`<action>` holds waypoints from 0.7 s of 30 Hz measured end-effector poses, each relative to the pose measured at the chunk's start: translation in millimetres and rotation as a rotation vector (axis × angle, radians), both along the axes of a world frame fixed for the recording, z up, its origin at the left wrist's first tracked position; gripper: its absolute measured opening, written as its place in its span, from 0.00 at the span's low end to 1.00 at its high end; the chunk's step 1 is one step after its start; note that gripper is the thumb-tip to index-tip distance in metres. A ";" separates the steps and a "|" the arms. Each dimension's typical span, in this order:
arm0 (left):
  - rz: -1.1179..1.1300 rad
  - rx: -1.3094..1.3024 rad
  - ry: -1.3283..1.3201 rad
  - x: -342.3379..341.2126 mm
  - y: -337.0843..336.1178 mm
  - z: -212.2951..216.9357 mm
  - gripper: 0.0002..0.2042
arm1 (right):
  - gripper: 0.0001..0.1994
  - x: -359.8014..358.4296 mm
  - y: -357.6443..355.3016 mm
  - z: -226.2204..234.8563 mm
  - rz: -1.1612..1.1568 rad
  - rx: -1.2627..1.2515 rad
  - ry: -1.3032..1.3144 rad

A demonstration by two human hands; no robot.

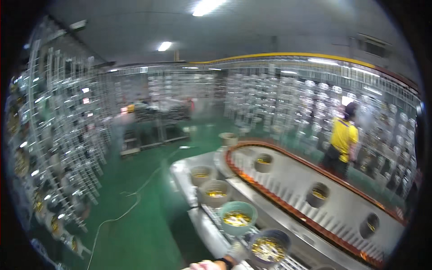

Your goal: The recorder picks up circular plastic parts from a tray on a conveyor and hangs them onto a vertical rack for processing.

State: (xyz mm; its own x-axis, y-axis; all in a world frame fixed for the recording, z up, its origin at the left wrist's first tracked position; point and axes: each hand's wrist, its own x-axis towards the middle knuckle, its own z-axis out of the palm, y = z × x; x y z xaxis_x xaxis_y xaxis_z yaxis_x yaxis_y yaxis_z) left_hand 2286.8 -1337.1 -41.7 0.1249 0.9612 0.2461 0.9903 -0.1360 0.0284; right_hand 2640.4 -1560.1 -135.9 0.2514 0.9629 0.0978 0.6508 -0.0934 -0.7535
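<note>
My left hand (237, 252), in a pale glove with a black band at the wrist, reaches in from the lower edge. It is beside the rim of a dark grey bucket (285, 243) holding small shiny gold and silver pieces. Motion blur smears its fingers, so I cannot tell whether they grip the rim. Just beyond stands a teal bucket (226, 228) with similar gold pieces. Farther along the same metal bench are two greyish-beige buckets, one nearer (204, 191) and one farther (194, 179). My right hand is out of the picture.
An oval line (281, 173) with an orange-red edge runs along the right, carrying several buckets. Beyond it stands a person in a yellow top (344, 139). Racks of shiny parts (67, 117) line the left side. A pale cable (130, 207) lies across the green floor (148, 234).
</note>
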 end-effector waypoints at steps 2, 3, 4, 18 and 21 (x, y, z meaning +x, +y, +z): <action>0.020 0.323 -0.148 -7.7 -8.5 -4.5 0.15 | 0.12 -10.2 0.6 8.2 0.091 -0.017 0.014; 0.012 0.201 -0.915 4.6 -29.5 14.9 0.12 | 0.13 -15.7 0.0 7.3 0.106 -0.030 0.019; -0.001 0.062 -1.677 11.5 -54.1 36.8 0.11 | 0.13 -23.6 1.0 6.9 0.133 -0.045 0.024; -0.141 0.017 -2.745 -126.8 -178.4 139.5 0.26 | 0.15 -114.8 -7.8 -3.2 0.555 -0.128 0.017; -0.025 0.171 -2.654 -130.9 -207.5 149.9 0.22 | 0.15 -116.8 -10.7 -16.9 0.648 -0.130 0.021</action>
